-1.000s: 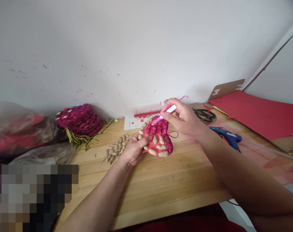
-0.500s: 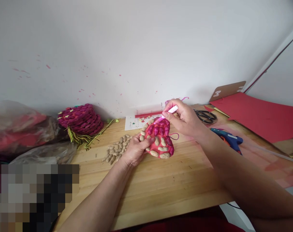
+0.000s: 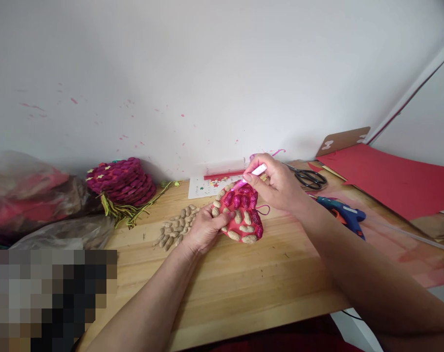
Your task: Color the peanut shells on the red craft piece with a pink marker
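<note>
A flat red piece (image 3: 243, 215) studded with tan and magenta peanuts is gripped in the person's left hand (image 3: 206, 226), over the pale wooden counter (image 3: 236, 293). The right hand (image 3: 275, 183) pinches a slim white-and-pink pen-like tool (image 3: 259, 169), tip at the upper peanuts. I see loose tan peanuts (image 3: 176, 225) lying left, black-handled scissors (image 3: 310, 178) right.

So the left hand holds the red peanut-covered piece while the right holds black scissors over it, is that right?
Not the scissors: in the head view, the right hand holds a white-and-pink marker over the red peanut-covered piece, held by the left hand.
</note>
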Demonstrator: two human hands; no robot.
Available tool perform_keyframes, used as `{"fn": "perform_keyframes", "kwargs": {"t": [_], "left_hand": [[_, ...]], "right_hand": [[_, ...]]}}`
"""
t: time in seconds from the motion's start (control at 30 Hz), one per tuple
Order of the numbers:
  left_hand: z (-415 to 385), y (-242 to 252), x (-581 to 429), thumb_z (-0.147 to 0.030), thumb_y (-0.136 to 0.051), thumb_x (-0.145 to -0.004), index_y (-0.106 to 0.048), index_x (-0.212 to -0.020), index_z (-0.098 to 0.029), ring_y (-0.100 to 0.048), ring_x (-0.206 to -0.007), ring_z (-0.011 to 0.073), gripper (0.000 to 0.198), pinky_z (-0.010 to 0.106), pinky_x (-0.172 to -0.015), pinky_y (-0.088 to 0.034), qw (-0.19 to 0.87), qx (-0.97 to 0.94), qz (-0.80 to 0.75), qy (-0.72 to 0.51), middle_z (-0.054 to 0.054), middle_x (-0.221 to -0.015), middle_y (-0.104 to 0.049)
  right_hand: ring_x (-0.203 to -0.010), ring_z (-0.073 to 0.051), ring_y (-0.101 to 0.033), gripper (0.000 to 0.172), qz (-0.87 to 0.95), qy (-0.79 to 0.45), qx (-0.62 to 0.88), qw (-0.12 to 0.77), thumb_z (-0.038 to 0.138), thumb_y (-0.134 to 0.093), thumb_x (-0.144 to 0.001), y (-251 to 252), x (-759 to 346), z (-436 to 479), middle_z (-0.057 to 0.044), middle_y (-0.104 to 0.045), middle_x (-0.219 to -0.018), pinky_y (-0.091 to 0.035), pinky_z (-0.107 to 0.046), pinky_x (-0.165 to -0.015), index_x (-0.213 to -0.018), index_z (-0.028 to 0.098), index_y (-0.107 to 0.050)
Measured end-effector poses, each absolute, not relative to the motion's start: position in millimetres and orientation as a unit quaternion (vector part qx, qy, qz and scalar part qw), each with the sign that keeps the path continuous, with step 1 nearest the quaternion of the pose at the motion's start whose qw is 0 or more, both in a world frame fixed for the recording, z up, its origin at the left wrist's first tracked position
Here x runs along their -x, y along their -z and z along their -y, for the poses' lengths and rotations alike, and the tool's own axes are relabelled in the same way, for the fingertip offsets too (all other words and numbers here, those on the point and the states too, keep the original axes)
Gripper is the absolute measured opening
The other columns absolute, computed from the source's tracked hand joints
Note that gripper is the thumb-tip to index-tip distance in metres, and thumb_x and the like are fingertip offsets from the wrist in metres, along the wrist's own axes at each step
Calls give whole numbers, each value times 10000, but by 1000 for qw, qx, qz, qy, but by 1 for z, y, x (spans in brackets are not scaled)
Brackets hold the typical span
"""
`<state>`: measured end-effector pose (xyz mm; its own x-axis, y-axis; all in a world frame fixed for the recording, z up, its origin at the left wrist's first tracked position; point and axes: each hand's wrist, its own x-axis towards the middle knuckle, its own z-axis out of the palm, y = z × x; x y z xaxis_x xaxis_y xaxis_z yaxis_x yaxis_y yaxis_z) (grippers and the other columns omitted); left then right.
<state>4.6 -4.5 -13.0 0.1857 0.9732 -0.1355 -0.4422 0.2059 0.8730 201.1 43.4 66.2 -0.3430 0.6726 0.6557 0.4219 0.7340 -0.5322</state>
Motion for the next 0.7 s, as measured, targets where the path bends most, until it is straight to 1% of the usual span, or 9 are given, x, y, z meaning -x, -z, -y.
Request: {"fn": "perform_keyframes", "kwargs": {"t": [0.17,0.37,0.43,0.5,0.57,0.63,0.7], "left_hand": [[5,11,-5,-324,-1028,-522,-750,-827,-156,-774,-741,262,445,365,-737,-626,677,-349,-371,-531,87,-777,-793],[4,10,-5,-318,-1026,-516,-752,-823,-155,-768,-775,269,442,367,-755,-612,671,-351,-367,-541,95,-794,-793],[3,11,-5,-312,-1028,-505,-751,-823,-149,-754,-747,253,453,354,-737,-597,669,-355,-371,-538,89,-787,-789],[3,12,-5,-320,-1033,-492,-753,-836,-141,-718,-678,210,477,320,-681,-569,665,-355,-376,-539,72,-761,-777],[2,13,-5,-325,-1041,-471,-745,-815,-135,-634,-573,141,492,255,-575,-493,658,-348,-386,-545,35,-689,-737],[1,14,-5,-331,-1046,-452,-714,-745,-131,-491,-470,70,486,205,-470,-351,647,-339,-404,-550,-8,-594,-667],[0,15,-6,-341,-1049,-443,-682,-690,-132,-362,-422,34,490,201,-427,-227,641,-333,-422,-547,-32,-536,-612]], "right_hand": [[-761,-183,-564,101,815,-126,328,461,275,-623,-948,-67,-200,-43,-9,-627,-808,-404,-343,-733,-872,236,-569],[-734,-177,-556,124,823,-124,332,443,292,-617,-955,-68,-199,-41,-7,-627,-806,-407,-342,-715,-862,240,-552],[-722,-172,-550,118,821,-122,334,446,287,-624,-950,-68,-199,-40,-7,-626,-804,-408,-340,-707,-865,238,-558],[-697,-168,-544,126,807,-138,336,465,304,-624,-960,-66,-199,-41,-4,-624,-793,-406,-337,-684,-871,239,-562],[-676,-169,-546,156,773,-178,340,505,366,-618,-983,-64,-202,-45,-1,-625,-793,-412,-333,-655,-900,247,-561],[-659,-170,-552,200,729,-206,353,549,447,-615,-993,-62,-208,-53,8,-620,-787,-426,-328,-639,-949,260,-561],[-666,-173,-567,227,695,-186,380,581,488,-626,-983,-59,-216,-63,17,-619,-780,-448,-327,-657,-980,268,-573]]}}
